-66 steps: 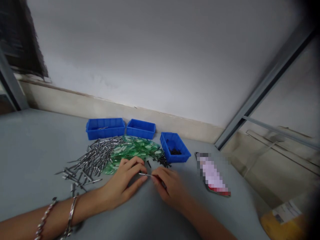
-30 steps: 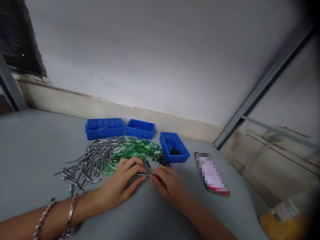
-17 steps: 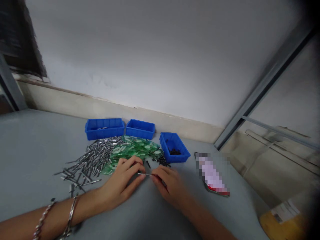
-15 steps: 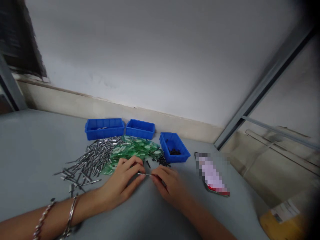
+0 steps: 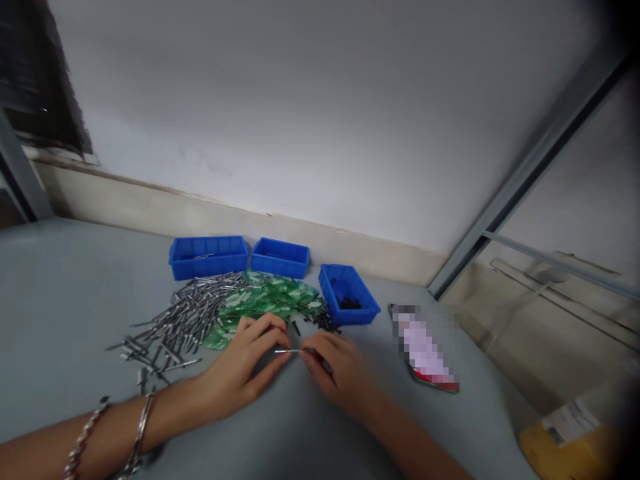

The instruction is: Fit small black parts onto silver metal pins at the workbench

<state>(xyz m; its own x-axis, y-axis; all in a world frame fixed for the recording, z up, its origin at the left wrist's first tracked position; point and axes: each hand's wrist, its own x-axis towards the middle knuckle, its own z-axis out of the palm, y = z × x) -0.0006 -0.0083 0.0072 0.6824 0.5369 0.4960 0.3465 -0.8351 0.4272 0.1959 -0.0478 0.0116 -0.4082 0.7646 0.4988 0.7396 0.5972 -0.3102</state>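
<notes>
I hold a thin metal piece (image 5: 295,351) between my two hands, low over the near part of the tabletop (image 5: 260,447). Its long axis goes crosswise, from left to right, almost level in my view, so it makes a short bridge from one hand to the other. My left hand (image 5: 245,363) has thumb and forefinger closed around it, and one end comes out on the palm side of these fingertips. My right hand (image 5: 340,373) pinches the other end, with its finger and thumb together; how far the piece goes inside this grip I cannot tell, because my fingers cover it. Neither hand is nearer to the piece, since both touch it, and only a small part is bare between them.

Just beyond this gap lies a small dark screw-like piece (image 5: 297,328), with its long axis pointing more away from me, across the direction of the metal piece. Behind my left hand there are green pieces (image 5: 270,297), and to the left of them a heap of metal pins (image 5: 195,313). The blue bin with dark pieces (image 5: 369,315) stands beyond my right hand, a little to the right.
</notes>
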